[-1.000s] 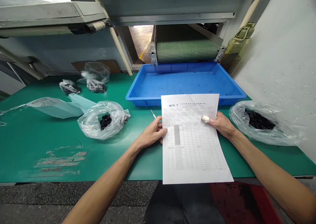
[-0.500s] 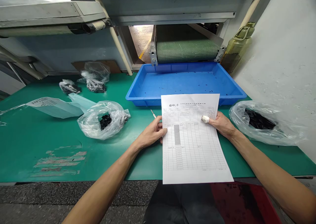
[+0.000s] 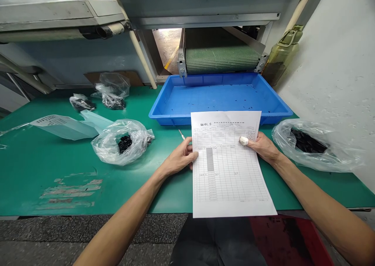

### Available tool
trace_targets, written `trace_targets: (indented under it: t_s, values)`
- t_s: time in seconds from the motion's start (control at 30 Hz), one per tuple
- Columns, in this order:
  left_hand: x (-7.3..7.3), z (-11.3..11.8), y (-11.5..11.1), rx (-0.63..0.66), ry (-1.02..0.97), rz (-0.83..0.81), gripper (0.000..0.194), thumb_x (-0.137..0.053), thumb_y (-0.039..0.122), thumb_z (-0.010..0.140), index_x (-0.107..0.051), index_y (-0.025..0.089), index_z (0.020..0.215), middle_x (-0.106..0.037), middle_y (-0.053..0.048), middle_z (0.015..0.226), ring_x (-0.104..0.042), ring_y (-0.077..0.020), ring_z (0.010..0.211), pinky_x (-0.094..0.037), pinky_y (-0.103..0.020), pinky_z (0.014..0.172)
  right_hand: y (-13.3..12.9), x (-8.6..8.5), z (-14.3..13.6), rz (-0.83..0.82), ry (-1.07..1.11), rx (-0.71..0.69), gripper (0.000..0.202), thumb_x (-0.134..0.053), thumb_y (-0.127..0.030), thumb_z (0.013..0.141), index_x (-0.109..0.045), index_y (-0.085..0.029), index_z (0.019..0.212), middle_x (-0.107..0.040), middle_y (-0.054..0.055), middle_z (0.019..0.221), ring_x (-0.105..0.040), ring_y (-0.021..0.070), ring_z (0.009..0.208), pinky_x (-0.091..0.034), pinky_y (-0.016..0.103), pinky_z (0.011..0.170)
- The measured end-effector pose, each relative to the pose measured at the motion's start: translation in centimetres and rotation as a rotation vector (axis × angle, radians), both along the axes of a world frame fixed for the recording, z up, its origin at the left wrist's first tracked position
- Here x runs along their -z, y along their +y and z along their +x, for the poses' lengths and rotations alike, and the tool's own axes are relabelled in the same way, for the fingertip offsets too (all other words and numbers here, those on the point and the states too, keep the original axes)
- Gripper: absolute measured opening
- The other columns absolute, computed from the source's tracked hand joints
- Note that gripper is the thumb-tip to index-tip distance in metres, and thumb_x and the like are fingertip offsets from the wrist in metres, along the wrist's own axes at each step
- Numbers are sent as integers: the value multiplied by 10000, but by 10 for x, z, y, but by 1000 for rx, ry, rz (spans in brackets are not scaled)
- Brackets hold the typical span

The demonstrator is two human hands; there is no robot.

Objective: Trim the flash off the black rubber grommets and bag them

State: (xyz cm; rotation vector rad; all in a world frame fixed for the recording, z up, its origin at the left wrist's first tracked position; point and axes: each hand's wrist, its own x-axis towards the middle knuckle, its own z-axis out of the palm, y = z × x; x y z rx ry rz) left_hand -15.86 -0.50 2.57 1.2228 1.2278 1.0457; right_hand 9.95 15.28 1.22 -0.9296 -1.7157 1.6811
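A printed form sheet (image 3: 227, 191) with a table grid and a few handwritten entries is held up above the front of the green table. My left hand (image 3: 182, 156) pinches its left edge, thumb on top and fingers behind. At the upper right edge my right hand (image 3: 262, 145) grips it; the thumb, wrapped in white tape, lies on the paper and the other fingers are hidden beneath. Just beyond my left fingers the tip of a thin pen-like tool (image 3: 181, 134) shows; whether the hand holds it I cannot tell.
Behind the sheet stands a blue tray (image 3: 164, 119) with scattered small black bits, below a green conveyor belt (image 3: 222, 59). Open plastic bags of black parts lie left (image 3: 102, 149) and right (image 3: 342, 160). Smaller bags (image 3: 114, 100), a pale-green mask-like sheet (image 3: 67, 127) and a bottle (image 3: 283, 55) are farther off.
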Motion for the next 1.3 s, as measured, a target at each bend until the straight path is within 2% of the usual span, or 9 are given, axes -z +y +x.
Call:
trace_targets:
  t_s: [0.57, 0.93, 1.3]
  values:
    - [1, -1, -1, 1, 12, 7, 409, -539, 244, 862, -369, 175, 1228, -620, -47, 924, -562, -129, 639, -478, -225, 478, 0, 1, 0, 17, -17, 18, 572, -841, -519, 575, -722, -217, 1046, -689, 77, 1106, -638, 349, 1004, -516, 508, 914]
    - [2, -1, 0, 11, -3, 13, 397, -535, 233, 866, -371, 171, 1222, -612, -31, 891, -554, -117, 612, -477, -222, 470, 1, 4, 2, 0, 22, -7, 519, -821, -479, 646, -706, -224, 1084, -671, 72, 1150, -627, 329, 1037, -521, 476, 925]
    - [1, -1, -1, 1, 9, 13, 388, -535, 230, 860, -380, 169, 1210, -623, -43, 910, -553, -118, 617, -478, -219, 468, 2, 5, 2, -9, 13, -5, 529, -826, -461, 647, -701, -219, 1101, -673, 80, 1144, -627, 342, 1036, -551, 469, 871]
